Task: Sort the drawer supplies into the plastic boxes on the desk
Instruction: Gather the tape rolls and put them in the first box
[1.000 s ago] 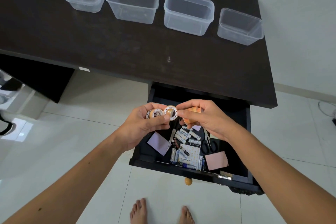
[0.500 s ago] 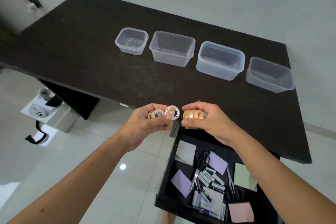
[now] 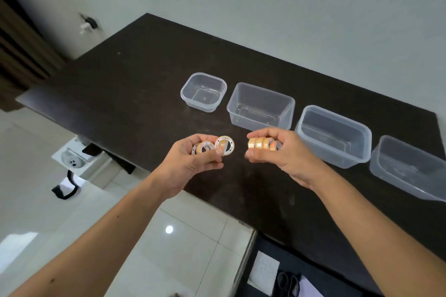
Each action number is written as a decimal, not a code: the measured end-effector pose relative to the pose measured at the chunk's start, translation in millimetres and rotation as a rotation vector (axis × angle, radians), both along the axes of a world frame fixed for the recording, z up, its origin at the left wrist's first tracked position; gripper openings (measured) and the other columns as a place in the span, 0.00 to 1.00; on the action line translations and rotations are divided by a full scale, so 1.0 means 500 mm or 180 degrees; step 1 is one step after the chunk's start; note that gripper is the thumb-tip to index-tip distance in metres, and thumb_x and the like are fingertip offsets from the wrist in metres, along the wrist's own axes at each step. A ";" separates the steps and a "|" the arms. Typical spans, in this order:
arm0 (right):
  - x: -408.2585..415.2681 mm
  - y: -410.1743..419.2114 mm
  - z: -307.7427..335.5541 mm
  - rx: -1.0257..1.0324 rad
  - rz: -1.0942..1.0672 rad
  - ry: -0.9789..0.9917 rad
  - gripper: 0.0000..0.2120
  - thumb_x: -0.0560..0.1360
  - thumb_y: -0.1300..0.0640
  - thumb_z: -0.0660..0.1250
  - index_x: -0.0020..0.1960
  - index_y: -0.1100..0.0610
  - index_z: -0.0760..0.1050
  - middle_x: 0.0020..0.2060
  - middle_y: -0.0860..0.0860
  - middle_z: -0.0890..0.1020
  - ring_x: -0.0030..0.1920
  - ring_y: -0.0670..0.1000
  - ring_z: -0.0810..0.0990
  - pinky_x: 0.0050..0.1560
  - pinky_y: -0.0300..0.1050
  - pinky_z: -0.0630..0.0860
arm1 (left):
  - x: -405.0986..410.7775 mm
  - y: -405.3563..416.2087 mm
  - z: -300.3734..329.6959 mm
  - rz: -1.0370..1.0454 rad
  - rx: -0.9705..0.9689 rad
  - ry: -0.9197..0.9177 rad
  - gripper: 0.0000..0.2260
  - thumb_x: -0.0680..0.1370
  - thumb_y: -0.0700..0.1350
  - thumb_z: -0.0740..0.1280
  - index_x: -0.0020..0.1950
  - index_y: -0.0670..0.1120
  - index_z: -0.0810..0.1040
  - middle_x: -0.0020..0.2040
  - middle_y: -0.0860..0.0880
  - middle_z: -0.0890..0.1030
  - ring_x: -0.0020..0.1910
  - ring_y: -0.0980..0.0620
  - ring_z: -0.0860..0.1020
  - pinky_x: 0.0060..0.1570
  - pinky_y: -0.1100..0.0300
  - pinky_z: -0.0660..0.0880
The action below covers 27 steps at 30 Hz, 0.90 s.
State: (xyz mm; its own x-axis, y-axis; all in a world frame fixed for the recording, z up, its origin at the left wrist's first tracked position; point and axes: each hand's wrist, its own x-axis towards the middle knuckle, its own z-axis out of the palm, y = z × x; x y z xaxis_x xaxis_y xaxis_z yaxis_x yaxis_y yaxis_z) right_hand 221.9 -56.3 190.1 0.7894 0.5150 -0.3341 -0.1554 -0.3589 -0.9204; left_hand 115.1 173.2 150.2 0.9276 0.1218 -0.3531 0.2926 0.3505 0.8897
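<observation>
My left hand [image 3: 190,164] holds small tape rolls [image 3: 224,146] between thumb and fingers, above the dark desk [image 3: 135,84]. My right hand [image 3: 282,155] grips a row of amber tape rolls [image 3: 259,143] side by side. Both hands hover in front of a line of clear plastic boxes: a small square box [image 3: 204,91], a rectangular box [image 3: 260,106], a second rectangular box [image 3: 334,135] and a box at the far right [image 3: 407,169]. All the boxes look empty. The open drawer [image 3: 277,270] shows at the bottom with scissors and paper notes inside.
A white floor unit [image 3: 74,159] and a black strap [image 3: 64,190] lie on the tiled floor left of the desk. A wall socket with a plug [image 3: 88,24] sits on the wall behind. The desk's near edge runs just below my hands.
My view has lifted from the drawer to the desk. Both hands rose with the tape rolls, moved over the desk toward the boxes, and drew apart.
</observation>
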 end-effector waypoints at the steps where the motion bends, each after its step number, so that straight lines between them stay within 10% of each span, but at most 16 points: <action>1: 0.012 0.014 0.000 0.0016 0.0002 -0.0019 0.19 0.70 0.57 0.83 0.59 0.49 0.84 0.54 0.49 0.86 0.51 0.49 0.89 0.53 0.42 0.85 | 0.010 0.011 0.001 0.0023 0.0020 -0.0002 0.20 0.71 0.41 0.79 0.61 0.39 0.83 0.48 0.44 0.86 0.45 0.49 0.85 0.54 0.49 0.84; 27: 0.329 0.377 -0.013 -0.0938 0.0241 -0.0837 0.20 0.68 0.56 0.85 0.57 0.47 0.83 0.53 0.45 0.83 0.53 0.51 0.85 0.51 0.50 0.87 | 0.343 0.326 0.005 -0.0206 0.1295 -0.0204 0.13 0.73 0.38 0.81 0.55 0.43 0.84 0.53 0.37 0.86 0.45 0.45 0.85 0.54 0.37 0.84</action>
